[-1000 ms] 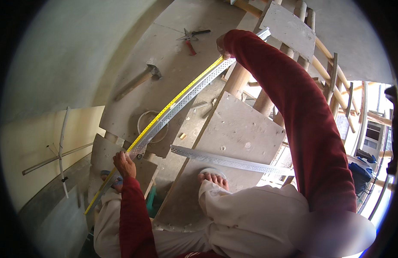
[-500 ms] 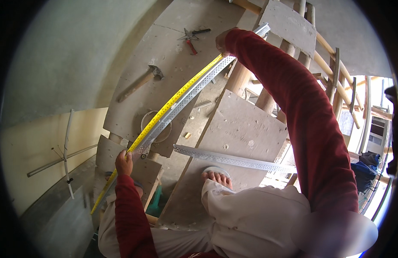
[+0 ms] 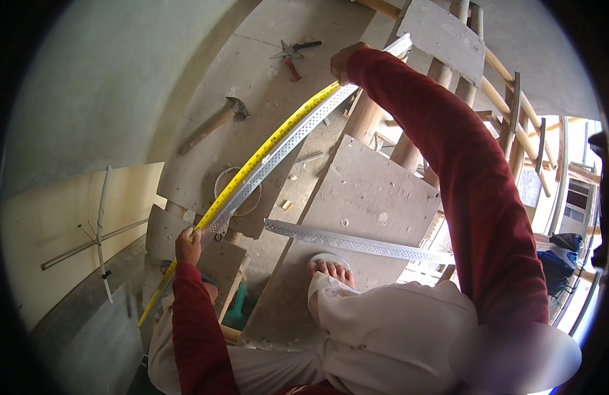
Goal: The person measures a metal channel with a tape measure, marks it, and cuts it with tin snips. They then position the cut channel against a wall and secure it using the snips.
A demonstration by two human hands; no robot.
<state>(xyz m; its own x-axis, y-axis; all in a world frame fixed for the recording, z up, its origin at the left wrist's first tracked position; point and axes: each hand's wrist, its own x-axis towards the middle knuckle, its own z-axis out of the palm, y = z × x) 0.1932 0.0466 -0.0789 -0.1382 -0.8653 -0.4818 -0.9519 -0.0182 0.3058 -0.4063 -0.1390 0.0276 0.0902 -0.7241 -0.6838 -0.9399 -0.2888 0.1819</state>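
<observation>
A yellow tape measure (image 3: 273, 140) lies stretched along a perforated metal corner bead (image 3: 290, 143), both slanting from lower left to upper right. My left hand (image 3: 188, 246) is closed, pinching the tape's blade near the bead's lower end; the blade runs on past it toward the lower left. At the far end my right hand (image 3: 344, 62) is closed around the tape and the bead, and the bead's tip sticks out beyond it. The fingers of that hand are partly hidden. Nearer my foot, a second perforated corner bead (image 3: 357, 244) lies across a board.
A claw hammer (image 3: 211, 127) and snips with red and black handles (image 3: 292, 57) rest on the far board (image 3: 265, 59). A round white rim (image 3: 260, 199) shows behind the bead. Gaps separate the boards (image 3: 373, 191). Wooden poles (image 3: 365, 120) stand to the right, a wall (image 3: 100, 85) to the left.
Both hands keep their places on the tape and the bead, with only a very slight shift. The bead's perforated face has turned a little more into view.
</observation>
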